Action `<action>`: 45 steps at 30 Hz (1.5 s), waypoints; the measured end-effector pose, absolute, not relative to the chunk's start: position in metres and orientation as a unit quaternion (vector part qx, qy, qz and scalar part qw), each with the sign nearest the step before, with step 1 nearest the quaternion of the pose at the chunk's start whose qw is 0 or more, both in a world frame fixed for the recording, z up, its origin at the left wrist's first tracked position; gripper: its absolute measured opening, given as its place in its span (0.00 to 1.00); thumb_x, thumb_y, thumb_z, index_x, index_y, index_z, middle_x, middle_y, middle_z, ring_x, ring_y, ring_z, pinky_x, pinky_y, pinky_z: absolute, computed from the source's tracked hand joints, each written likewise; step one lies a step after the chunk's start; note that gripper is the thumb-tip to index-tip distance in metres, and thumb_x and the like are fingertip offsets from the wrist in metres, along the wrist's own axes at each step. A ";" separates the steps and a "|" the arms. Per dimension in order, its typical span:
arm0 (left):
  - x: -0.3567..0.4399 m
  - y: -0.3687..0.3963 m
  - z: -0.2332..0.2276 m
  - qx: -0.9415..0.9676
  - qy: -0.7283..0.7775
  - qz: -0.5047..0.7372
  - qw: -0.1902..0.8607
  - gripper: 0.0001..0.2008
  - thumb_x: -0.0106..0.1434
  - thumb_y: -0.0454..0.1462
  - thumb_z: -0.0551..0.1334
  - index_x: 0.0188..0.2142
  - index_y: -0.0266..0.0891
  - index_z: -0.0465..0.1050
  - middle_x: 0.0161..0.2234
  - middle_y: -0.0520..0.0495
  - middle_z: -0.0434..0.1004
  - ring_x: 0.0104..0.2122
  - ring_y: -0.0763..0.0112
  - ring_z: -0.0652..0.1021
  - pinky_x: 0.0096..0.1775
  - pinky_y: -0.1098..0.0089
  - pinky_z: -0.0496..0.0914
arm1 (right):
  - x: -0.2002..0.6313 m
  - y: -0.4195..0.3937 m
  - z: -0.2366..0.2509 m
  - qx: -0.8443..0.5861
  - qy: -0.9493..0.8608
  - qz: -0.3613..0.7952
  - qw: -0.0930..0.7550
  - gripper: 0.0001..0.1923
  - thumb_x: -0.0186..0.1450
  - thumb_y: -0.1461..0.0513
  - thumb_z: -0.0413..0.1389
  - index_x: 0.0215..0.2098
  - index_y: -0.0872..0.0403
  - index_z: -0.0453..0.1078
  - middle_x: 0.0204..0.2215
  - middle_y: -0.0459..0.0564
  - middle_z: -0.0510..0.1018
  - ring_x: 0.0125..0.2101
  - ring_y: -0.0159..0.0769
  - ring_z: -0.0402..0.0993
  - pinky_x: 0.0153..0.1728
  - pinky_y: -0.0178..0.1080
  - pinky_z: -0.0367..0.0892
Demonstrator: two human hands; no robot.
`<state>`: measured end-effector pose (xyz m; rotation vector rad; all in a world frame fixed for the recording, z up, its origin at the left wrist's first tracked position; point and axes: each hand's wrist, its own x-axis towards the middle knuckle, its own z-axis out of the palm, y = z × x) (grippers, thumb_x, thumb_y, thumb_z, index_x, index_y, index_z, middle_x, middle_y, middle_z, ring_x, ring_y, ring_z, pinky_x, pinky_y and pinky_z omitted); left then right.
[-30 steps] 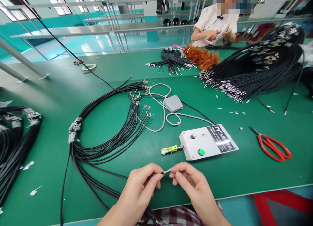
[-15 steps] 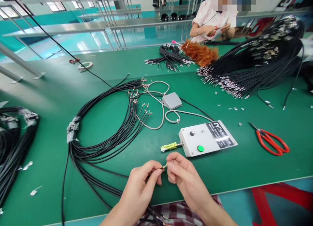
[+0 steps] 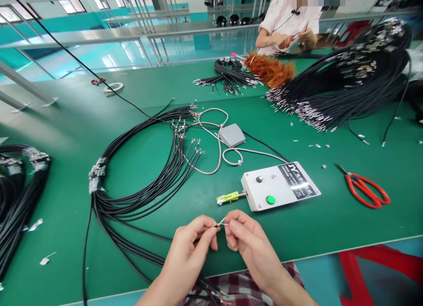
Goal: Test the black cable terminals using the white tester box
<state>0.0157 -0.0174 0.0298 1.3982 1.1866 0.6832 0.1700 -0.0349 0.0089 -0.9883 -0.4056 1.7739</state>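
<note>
- By the left hand, a cable end is being clamped between thumb and forefinger.
- By the right hand, a thin wire of that end is being pinched, thumb and forefinger together.
- The cable end is being held above the green table, between the hands, near the white box.

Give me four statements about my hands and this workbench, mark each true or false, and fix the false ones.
1. Your left hand holds a black cable near its end. True.
2. Your right hand grips the red-handled cutters. False: the cutters lie on the green table; the hand is at the cable's thin wires.
3. The white box has a green button. True.
4. The grey block sits on the white box. False: it lies on the table.
</note>
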 end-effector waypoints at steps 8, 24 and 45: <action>0.012 -0.022 0.021 0.595 0.491 0.292 0.565 0.12 0.70 0.42 0.53 0.43 0.39 0.70 0.22 0.54 0.68 0.18 0.76 0.66 0.21 0.76 0.61 | 0.158 -0.034 0.011 -0.463 -0.212 0.708 0.489 0.19 0.53 0.50 0.68 0.28 0.56 0.71 0.16 0.39 0.67 0.17 0.24 0.57 0.22 0.31 0.52; 0.019 -0.016 0.024 0.417 0.542 0.345 0.643 0.20 0.57 0.52 0.67 0.31 0.37 0.69 0.14 0.62 0.54 0.13 0.84 0.55 0.17 0.79 0.47 | 0.159 -0.038 0.010 -0.525 -0.344 0.642 0.441 0.17 0.61 0.50 0.60 0.27 0.54 0.67 0.16 0.39 0.66 0.17 0.26 0.62 0.21 0.31 0.57; 0.008 -0.015 0.008 0.772 0.427 0.338 0.329 0.11 0.69 0.32 0.53 0.34 0.41 0.72 0.28 0.50 0.76 0.27 0.70 0.75 0.32 0.73 0.69 | 0.196 -0.021 0.026 -0.470 -0.846 0.043 0.248 0.22 0.75 0.58 0.42 0.26 0.51 0.68 0.22 0.42 0.73 0.25 0.34 0.64 0.30 0.40 0.49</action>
